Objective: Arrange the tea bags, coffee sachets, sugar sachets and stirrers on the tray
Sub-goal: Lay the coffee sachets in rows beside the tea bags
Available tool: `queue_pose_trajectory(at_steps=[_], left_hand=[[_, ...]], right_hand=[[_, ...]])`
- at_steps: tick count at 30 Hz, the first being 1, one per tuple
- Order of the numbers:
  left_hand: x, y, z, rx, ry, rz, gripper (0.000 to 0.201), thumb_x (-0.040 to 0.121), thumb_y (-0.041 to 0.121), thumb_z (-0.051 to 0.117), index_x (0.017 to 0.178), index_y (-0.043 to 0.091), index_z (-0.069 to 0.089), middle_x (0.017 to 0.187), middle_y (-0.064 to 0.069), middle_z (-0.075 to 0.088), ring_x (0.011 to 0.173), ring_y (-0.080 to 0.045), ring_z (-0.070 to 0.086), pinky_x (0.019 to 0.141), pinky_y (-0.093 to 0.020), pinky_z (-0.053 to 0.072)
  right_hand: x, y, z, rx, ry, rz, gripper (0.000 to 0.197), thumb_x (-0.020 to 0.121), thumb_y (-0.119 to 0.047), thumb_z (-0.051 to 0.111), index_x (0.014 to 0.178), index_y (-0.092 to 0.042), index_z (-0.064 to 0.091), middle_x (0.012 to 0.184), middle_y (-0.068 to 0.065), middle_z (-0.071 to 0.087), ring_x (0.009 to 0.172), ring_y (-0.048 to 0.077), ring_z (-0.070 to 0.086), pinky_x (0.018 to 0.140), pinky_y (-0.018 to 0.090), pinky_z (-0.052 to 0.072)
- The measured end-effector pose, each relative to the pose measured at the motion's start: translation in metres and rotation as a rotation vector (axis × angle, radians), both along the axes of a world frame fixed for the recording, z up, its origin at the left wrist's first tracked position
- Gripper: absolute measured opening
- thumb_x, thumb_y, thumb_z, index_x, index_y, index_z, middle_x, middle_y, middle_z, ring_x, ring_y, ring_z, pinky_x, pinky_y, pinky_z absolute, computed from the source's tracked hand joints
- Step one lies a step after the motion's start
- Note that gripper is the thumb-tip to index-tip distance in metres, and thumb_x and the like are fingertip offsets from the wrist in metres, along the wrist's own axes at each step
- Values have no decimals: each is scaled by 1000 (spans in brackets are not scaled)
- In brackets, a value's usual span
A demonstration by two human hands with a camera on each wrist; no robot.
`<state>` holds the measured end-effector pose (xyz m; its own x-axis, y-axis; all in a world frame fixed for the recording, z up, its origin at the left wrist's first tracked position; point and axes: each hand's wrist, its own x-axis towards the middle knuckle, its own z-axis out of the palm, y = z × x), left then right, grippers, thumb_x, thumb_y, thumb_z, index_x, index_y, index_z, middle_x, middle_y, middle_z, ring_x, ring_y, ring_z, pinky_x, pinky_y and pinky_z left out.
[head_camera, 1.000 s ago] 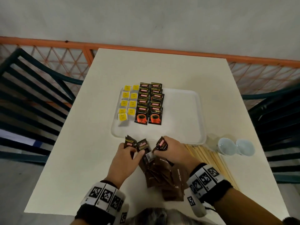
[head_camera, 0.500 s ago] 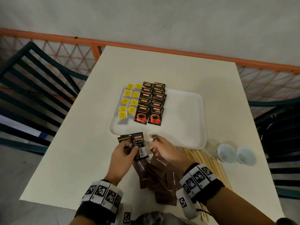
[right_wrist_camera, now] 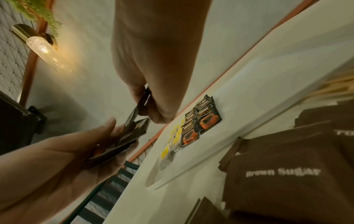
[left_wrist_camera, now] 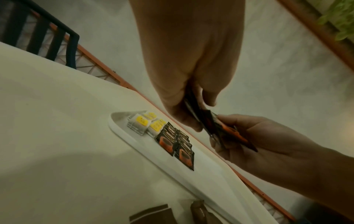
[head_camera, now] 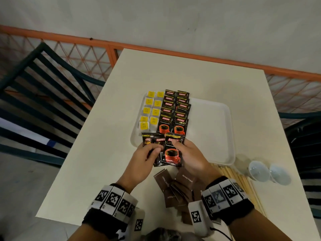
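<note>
The white tray (head_camera: 213, 129) holds two columns of yellow tea bags (head_camera: 150, 110) at its left and two columns of black coffee sachets (head_camera: 175, 113) beside them. Just above the tray's near edge, my left hand (head_camera: 147, 153) grips a fan of coffee sachets (head_camera: 152, 142). My right hand (head_camera: 189, 153) pinches the front sachet (head_camera: 172, 153) of that fan by its upper edge. In the left wrist view the left hand (left_wrist_camera: 191, 106) clamps the sachets (left_wrist_camera: 214, 128) edge-on. In the right wrist view the right hand (right_wrist_camera: 153, 109) pinches one sachet (right_wrist_camera: 141, 103).
Brown sugar sachets (head_camera: 175, 186) lie piled on the table below my hands. Wooden stirrers (head_camera: 238, 181) lie to the right of the pile. Two overturned pale cups (head_camera: 268, 173) sit at the right. Dark chairs (head_camera: 40, 94) flank the table (head_camera: 104, 145).
Both hands rose from the table toward the tray's near edge with the coffee sachets. The sachets now face up as a fan, and my right hand holds the front one.
</note>
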<state>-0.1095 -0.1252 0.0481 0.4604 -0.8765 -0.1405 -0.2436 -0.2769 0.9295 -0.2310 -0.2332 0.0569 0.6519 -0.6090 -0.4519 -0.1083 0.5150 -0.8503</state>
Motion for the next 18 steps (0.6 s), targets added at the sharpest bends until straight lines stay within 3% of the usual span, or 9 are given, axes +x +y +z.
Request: queue_pose_trajectory(at_steps=[3,5,7,10,13,16,18], left_hand=[[3,0,-1,26,62,38,3,84,23,64,86,25,65,100,-4,59,90,-13,60,78,-21,49],[7,2,-6,22,56,85,9,80,20,68,78,28,64,96,-4,60,87,-12,60,77,-22,49],[12,5,-8,21,39,134,11,80,19,68,76,27,63,93,1,59,88,-9,59,76,-22,49],[20,9,-10,40,10,124,5,83,20,65,80,24,63,93,10,55,87,-4,57,72,-14,46],[30,13,-14,85,-97,108,10,89,16,57,91,20,66,99,3,55,89,-8,55,71,-9,40],[43,14,-13,90,-21,170,26,92,4,47,88,23,63,113,-6,50,97,-20,57,69,-8,44],[51,15,-10,81,0,181,29,93,-1,42,88,20,62,114,-7,47,95,-19,55,63,-4,45]], right_hand=[[4,8,-5,-56,-12,-3,25,94,-18,51,116,-10,59,107,12,70,98,26,68,80,38,56],[4,15,-11,-147,14,8,28,91,-19,57,118,-12,57,108,6,70,100,20,67,82,33,56],[4,20,-18,-207,68,0,25,88,-17,60,112,-10,59,101,1,71,93,14,68,77,24,54],[7,23,-25,-265,175,22,13,88,-16,61,98,-9,65,86,0,68,76,11,63,65,21,48],[11,15,-33,-291,223,-19,12,87,-14,62,95,-6,67,83,2,67,69,10,58,57,17,46],[16,-6,-40,-298,326,-99,12,89,-14,59,85,-5,67,74,1,62,63,11,55,57,15,47],[20,-21,-46,-313,405,-115,19,90,-14,58,72,-10,62,66,-1,57,59,12,54,62,19,50]])
